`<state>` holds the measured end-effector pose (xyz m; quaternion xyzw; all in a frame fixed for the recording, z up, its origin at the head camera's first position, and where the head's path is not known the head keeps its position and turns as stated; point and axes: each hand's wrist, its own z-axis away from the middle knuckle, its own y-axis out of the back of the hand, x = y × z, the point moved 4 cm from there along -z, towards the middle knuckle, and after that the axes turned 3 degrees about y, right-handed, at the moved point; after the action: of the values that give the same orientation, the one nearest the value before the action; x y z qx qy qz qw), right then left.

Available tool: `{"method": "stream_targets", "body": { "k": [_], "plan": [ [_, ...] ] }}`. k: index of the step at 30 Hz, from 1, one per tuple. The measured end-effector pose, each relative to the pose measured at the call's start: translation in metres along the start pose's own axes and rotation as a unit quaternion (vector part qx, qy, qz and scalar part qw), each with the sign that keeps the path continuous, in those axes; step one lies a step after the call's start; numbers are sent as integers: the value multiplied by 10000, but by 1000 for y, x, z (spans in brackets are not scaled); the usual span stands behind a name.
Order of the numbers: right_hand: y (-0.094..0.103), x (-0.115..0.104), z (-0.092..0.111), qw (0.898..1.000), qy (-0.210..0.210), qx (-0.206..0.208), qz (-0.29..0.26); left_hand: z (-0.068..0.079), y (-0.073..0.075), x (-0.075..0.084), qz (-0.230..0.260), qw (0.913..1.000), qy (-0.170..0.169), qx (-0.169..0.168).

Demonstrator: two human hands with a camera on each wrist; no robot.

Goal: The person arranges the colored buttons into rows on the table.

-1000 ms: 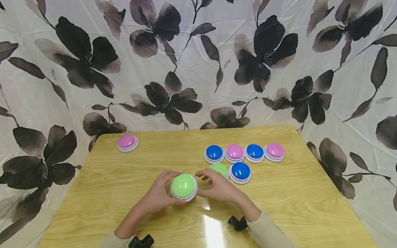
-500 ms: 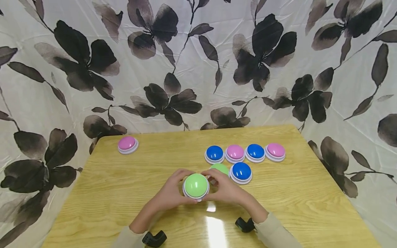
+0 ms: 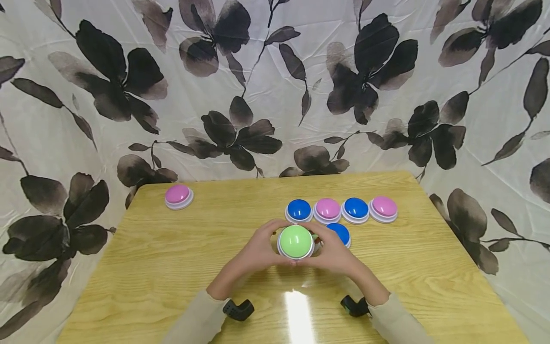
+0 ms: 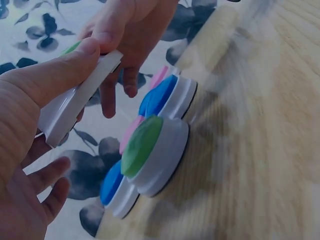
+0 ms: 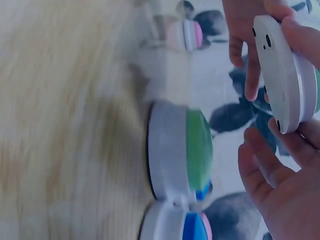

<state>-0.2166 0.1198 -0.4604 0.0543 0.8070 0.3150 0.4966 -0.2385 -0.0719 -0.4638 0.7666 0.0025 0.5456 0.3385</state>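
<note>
Both hands hold a green push button (image 3: 296, 241) with a white round base, raised off the table. My left hand (image 3: 259, 248) grips its left side, thumb on the near edge. From the right, my right hand (image 3: 334, 252) grips it too, thumb close to the left thumb. In the right wrist view the white underside of the held button (image 5: 277, 75) shows, tilted. Below it a second green button (image 4: 150, 150) stands on the table; the hands hide most of it in the head view. Beside that one is a blue button (image 3: 339, 233), partly covered by the right hand.
Behind the hands runs a row: a blue button (image 3: 298, 210), a pink button (image 3: 328, 209), another blue button (image 3: 355, 208) and another pink button (image 3: 384, 207). A lone pink button (image 3: 178, 195) sits at the far left of the wooden table (image 3: 150, 267). Floral cloth (image 3: 275, 86) hangs behind.
The left hand has carried the green button rightward and slightly away. The right hand, apart from it at first, now grips it as well. The second green button has become mostly hidden.
</note>
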Motion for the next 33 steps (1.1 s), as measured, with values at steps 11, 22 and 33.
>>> {"method": "stream_targets", "body": {
  "k": [11,22,33],
  "plan": [
    [61,10,15,9968,-391,618,308,-63,-24,27,-605,9968,-488,-195],
    [83,39,48,9893,-919,981,562,-90,-69,30,-515,9940,-480,-834],
    [106,62,66,9821,-1311,1149,720,-121,-103,29,-566,9910,-335,-1163]
  ]
}}
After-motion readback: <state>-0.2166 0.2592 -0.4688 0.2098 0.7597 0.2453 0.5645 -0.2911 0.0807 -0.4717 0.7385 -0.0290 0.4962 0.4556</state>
